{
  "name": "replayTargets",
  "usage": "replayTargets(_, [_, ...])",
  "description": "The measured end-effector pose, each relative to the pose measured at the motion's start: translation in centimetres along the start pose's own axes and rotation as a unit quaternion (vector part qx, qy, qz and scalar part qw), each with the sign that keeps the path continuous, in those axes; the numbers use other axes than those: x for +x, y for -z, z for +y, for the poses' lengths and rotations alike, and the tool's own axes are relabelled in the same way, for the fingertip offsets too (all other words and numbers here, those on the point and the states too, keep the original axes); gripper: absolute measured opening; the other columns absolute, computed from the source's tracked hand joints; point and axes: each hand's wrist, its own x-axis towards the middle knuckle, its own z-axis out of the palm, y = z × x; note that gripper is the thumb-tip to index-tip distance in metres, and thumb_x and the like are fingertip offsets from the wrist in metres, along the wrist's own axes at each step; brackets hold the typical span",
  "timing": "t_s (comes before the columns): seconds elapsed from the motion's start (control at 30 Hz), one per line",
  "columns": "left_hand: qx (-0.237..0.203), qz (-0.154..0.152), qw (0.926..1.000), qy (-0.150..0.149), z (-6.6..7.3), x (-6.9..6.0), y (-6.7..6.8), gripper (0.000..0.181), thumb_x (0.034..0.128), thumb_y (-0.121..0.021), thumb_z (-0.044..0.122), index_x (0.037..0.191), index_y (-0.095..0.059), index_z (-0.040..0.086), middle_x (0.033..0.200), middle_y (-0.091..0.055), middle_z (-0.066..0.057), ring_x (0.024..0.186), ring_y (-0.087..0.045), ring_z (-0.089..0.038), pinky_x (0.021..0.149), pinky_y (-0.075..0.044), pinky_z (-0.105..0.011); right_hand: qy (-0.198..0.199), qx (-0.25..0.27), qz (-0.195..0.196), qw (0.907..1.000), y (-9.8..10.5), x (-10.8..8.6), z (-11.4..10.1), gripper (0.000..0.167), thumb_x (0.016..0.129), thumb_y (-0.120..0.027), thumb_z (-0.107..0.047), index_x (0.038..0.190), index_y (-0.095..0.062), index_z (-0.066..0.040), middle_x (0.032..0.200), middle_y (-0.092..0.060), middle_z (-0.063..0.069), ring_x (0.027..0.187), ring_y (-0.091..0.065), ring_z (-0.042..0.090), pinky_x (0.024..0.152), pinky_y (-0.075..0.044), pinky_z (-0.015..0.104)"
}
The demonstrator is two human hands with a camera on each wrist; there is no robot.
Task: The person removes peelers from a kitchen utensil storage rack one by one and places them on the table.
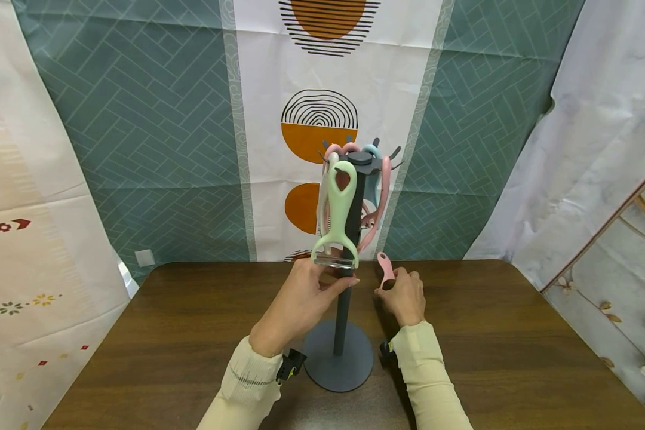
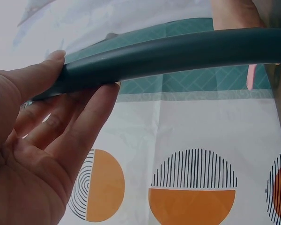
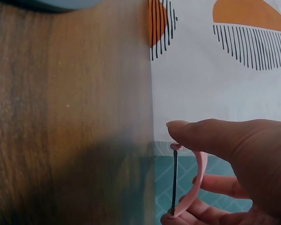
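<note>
Dark wooden surface, backed by a teal-and-white cloth and flanked by pale drapes; the stand's post is gripped by the left hand, and right of it, above the surface, a pink peeler is pinched by the right hand!

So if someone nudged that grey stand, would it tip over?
It might wobble, since the tall, slim stand carries its hanging tools up high. Its broad round base would probably resist a light push, though. The green peeler would likely swing, as it hangs by the hole in its handle.
</note>
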Motion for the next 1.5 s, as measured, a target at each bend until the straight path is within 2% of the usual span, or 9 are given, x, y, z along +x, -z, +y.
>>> replayTargets(0.17, [0.002, 0.005, 1.0, 0.001, 0.0, 0.05, -0.01, 0.028, 0.0933, -0.075, 0.015, 0.12, -0.067, 0.021, 0.112, -0.073, 0.007, 0.102, -0.073, -0.007, 0.082, -0.06, -0.022, -0.003, -0.007, -0.009, 0.9999, -0.03, -0.06, 0.17, 0.059, 0.079, -0.085, -0.024, 0.127, -0.062, 0.002, 0.121, -0.055, 0.029, 0.115, -0.054, 0.048, 0.087, -0.052, 0.062])
replayTargets(0.4, [-0.003, 0.004, 0.9994, 0.036, 0.06, 0.16, -0.09, 0.032, 0.0928, -0.075, 0.017, 0.122, -0.064, 0.025, 0.112, -0.072, 0.009, 0.099, -0.071, 0.001, 0.08, -0.06, -0.022, -0.01, -0.014, -0.024, 0.9996, -0.21, -0.09, 0.38, 0.062, 0.079, -0.086, -0.025, 0.129, -0.061, 0.002, 0.125, -0.055, 0.029, 0.118, -0.053, 0.048, 0.089, -0.052, 0.062])
replayTargets(0.7, [-0.002, 0.002, 0.9996, 0.028, 0.12, 0.13, -0.07, 0.03, 0.0926, -0.075, 0.016, 0.12, -0.065, 0.02, 0.108, -0.073, 0.007, 0.098, -0.072, -0.003, 0.081, -0.061, -0.022, -0.012, -0.028, -0.031, 0.9991, -0.44, -0.21, 0.72, 0.06, 0.078, -0.087, -0.024, 0.126, -0.063, 0.004, 0.121, -0.056, 0.029, 0.117, -0.054, 0.049, 0.088, -0.052, 0.063])
replayTargets(0.9, [-0.002, 0.005, 0.9992, 0.039, 0.2, 0.14, -0.09, 0.034, 0.0916, -0.076, 0.016, 0.123, -0.065, 0.021, 0.11, -0.073, 0.005, 0.098, -0.074, -0.006, 0.08, -0.061, -0.022, -0.02, -0.036, -0.04, 0.9984, -0.58, -0.23, 0.76, 0.058, 0.079, -0.087, -0.023, 0.125, -0.063, 0.003, 0.121, -0.056, 0.029, 0.117, -0.054, 0.048, 0.088, -0.052, 0.062])
replayTargets(1.07, [0.007, 0.008, 0.9993, 0.035, 0.17, 0.19, -0.15, 0.035, 0.0913, -0.077, 0.017, 0.124, -0.066, 0.02, 0.11, -0.074, 0.004, 0.097, -0.074, -0.006, 0.08, -0.061, -0.023, -0.02, -0.04, -0.039, 0.9982, -0.64, -0.14, 0.76, 0.057, 0.079, -0.088, -0.023, 0.124, -0.064, 0.003, 0.12, -0.056, 0.03, 0.117, -0.054, 0.048, 0.087, -0.052, 0.061])
replayTargets(1.23, [0.007, 0.012, 0.999, 0.042, 0.15, 0.14, -0.16, 0.035, 0.0905, -0.077, 0.016, 0.124, -0.067, 0.021, 0.111, -0.074, 0.005, 0.099, -0.074, -0.006, 0.081, -0.061, -0.023, -0.021, -0.05, -0.044, 0.9976, -0.67, -0.13, 0.83, 0.054, 0.08, -0.088, -0.024, 0.121, -0.066, 0.002, 0.119, -0.056, 0.029, 0.117, -0.054, 0.048, 0.085, -0.053, 0.061])
replayTargets(1.5, [0.02, 0.012, 0.9985, 0.049, 0.13, 0.1, -0.21, 0.033, 0.0904, -0.078, 0.02, 0.122, -0.068, 0.019, 0.11, -0.075, 0.005, 0.093, -0.074, -0.005, 0.077, -0.06, -0.021, -0.019, -0.071, -0.056, 0.9958, -0.7, 0.03, 0.88, 0.052, 0.082, -0.087, -0.025, 0.121, -0.068, 0.003, 0.119, -0.057, 0.03, 0.114, -0.055, 0.048, 0.081, -0.054, 0.062])
